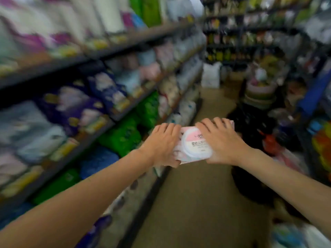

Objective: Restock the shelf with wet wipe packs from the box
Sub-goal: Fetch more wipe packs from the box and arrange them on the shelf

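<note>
Blurred shelves (107, 108) sit left of the left hand (162, 140); with the right hand (221, 140) it grips the wet wipe pack (194, 144), which probably slips if swung fast.

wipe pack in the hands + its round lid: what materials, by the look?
Wipe pack: looks like soft plastic film, slightly glossy, printed pink and white; it gives under the left hand and right hand. Round lid: probably rigid moulded plastic, smooth, with a raised, even rim. Motion blur leaves texture uncertain.
</note>
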